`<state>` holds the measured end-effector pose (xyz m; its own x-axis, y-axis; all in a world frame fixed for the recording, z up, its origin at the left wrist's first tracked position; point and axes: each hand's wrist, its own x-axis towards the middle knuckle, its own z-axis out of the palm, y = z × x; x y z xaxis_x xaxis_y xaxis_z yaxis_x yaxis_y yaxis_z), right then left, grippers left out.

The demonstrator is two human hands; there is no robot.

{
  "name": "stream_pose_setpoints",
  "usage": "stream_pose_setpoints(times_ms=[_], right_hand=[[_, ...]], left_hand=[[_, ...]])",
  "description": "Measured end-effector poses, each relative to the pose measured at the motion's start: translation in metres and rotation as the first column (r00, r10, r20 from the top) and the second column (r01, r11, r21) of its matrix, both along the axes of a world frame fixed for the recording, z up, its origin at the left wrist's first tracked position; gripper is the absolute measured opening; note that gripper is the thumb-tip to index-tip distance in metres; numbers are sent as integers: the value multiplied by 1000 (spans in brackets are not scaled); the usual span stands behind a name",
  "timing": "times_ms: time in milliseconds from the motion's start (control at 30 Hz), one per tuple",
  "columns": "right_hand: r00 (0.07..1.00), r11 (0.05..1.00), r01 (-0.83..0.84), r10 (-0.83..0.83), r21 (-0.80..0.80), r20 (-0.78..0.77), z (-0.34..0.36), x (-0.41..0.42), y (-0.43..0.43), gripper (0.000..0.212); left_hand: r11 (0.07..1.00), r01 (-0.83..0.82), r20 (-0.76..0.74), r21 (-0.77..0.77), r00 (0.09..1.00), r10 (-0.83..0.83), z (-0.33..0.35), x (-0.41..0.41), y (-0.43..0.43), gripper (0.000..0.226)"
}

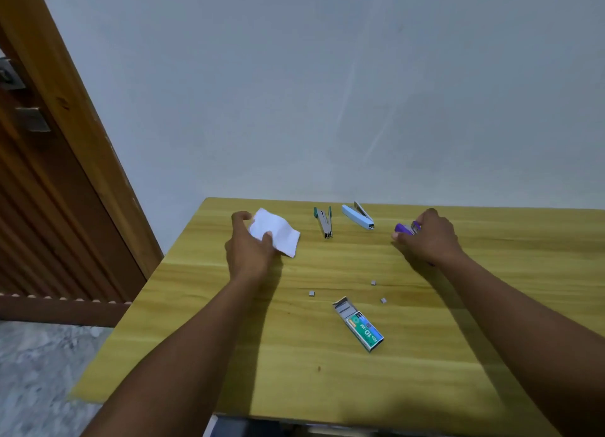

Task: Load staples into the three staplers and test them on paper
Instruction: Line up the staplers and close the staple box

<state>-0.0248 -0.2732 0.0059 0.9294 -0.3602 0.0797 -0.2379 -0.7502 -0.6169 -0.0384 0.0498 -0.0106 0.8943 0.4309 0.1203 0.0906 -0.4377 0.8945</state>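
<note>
My left hand (250, 245) grips a folded white paper (278, 232) at the far left of the wooden table (294, 354). My right hand (427, 238) is closed on a purple stapler (406, 228) at the far right, mostly hiding it. Between them lie a green stapler (324, 222), opened flat, and a light blue stapler (358, 217) with its top lifted. An open green staple box (358, 323) lies nearer to me, mid-table. Three small staple clumps sit around the box: a left clump (311, 293), a far clump (373, 282) and a right clump (383, 300).
The table stands against a pale wall (327, 93). A wooden door and frame (65, 174) rise at the left, past the table's left edge. Grey marbled floor (39, 371) shows below left. Bare tabletop lies in front of the staple box.
</note>
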Motion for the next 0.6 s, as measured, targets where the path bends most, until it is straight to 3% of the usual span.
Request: stream_pose_setpoints(times_ms=[133,233,333,367,433,533,600], right_hand=[[994,985,94,-101,-143,-42,-14,27,-11,66],[983,978,181,-183,-101,-10,-18,43,-15,69],[942,956,287,-270,-63,199,-15,49,-7,63],[928,961,265,-234,-73,289,-14,50,1,57],[939,987,44,12,-155,344,-14,52,21,45],[923,890,-313,367,-332,114,-24,56,53,37],[920,883,-329,379,-335,95,-29,60,63,23]], left_hand=[[888,-10,-68,460,997,47,-21,3,16,31],[814,-18,-57,580,996,63,-27,6,16,35],[745,-4,24,667,1000,-16,-31,8,12,31],[735,13,45,678,997,-60,-33,9,11,29],[722,55,78,690,986,-150,-35,12,10,20],[728,127,44,674,976,-212,-35,10,10,9],[744,141,37,654,975,-217,-34,8,10,14]])
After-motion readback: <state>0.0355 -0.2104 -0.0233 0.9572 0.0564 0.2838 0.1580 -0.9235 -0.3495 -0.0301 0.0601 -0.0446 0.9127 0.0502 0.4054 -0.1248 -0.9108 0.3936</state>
